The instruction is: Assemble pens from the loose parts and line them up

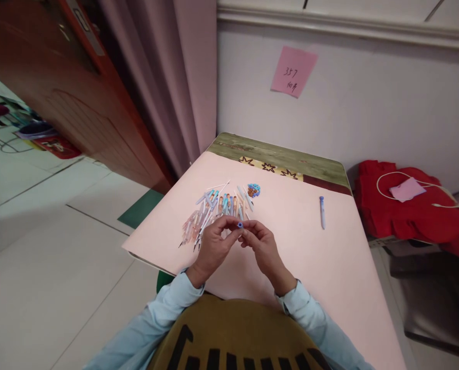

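Observation:
My left hand (215,242) and my right hand (263,245) meet over the near part of the table. Their fingertips pinch a small blue pen part (240,225) seen end-on, with a round opening facing up; the rest of it is hidden by the fingers. Just beyond my hands lie loose pen barrels (224,202) in blue, teal and brown. White refills (205,221) with dark tips are spread at the left of them. A small heap of blue, teal and brown pen caps (254,190) sits behind the barrels. One blue pen (322,213) lies apart on the right.
The pale pink table top (302,272) has a green patterned strip (275,153) along its wall side. At the right, a red cloth (383,200) bears a white cable and pink paper. A wooden door (94,103) and curtain (167,67) stand at the left.

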Available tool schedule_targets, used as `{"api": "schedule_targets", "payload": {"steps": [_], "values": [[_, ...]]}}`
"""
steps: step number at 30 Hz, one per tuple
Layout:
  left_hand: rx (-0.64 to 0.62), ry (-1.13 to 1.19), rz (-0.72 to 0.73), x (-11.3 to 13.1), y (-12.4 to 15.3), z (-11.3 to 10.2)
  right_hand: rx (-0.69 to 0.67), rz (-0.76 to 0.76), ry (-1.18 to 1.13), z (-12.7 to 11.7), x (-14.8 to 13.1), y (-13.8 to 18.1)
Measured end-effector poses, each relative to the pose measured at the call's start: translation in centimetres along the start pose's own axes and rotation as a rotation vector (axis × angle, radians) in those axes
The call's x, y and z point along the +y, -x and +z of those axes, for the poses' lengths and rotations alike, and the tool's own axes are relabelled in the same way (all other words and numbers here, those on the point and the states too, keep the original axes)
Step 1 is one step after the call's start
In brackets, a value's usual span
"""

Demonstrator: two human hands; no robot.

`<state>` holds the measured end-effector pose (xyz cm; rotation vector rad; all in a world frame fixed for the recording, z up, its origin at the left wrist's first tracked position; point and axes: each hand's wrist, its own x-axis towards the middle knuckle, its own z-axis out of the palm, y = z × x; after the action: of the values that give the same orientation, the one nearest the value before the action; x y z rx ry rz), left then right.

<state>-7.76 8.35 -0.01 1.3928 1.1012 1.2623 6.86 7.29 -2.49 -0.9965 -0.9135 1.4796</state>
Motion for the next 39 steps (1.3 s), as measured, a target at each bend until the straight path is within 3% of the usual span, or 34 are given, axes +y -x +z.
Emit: {"api": "schedule_targets", "payload": {"steps": [5,8,11,13,16,18,21,26,32,35,39], "values": [[-0.006,-0.122,0.057,0.4,0.2,0.2,0.000,-0.002,-0.029,0.2,0.0,0.2],[0.041,-0.049,0.016,0.4,0.2,0.4,0.001,0.026,-0.021,0.3,0.3,0.5],[0.153,0.193,-0.150,-0.1,0.3,0.0,-0.028,0.080,0.073,-0.2,0.9,0.5],[0.233,0.410,-0.334,-0.9,0.4,-0.6,-0.007,0.087,0.202,-1.2,1.6,0.1],[0.325,0.721,-0.632,-2.1,0.8,-1.8,0.120,-0.024,0.581,-3.1,2.3,-1.2],[0.357,0.813,-0.712,-2.7,1.0,-2.5,0.191,-0.141,0.896,-3.9,2.5,-2.2],[0.379,0.831,-0.680,-2.9,1.0,-3.0,0.197,-0.180,1.227,-3.6,2.4,-3.7],[0.448,0.847,-0.637,-2.6,0.4,-4.0,0.103,0.024,1.566,-1.0,2.7,-5.2],[0.502,0.848,-0.670,-3.3,0.6,-4.9,0.176,0.099,1.651,-1.6,2.2,-5.9],[0.493,0.863,-0.680,-3.4,0.7,-4.7,0.197,0.042,1.663,-1.9,2.1,-5.8],[0.478,0.867,-0.679,-3.2,0.4,-4.2,0.010,-0.155,1.642,-0.6,2.5,-5.8]]}}
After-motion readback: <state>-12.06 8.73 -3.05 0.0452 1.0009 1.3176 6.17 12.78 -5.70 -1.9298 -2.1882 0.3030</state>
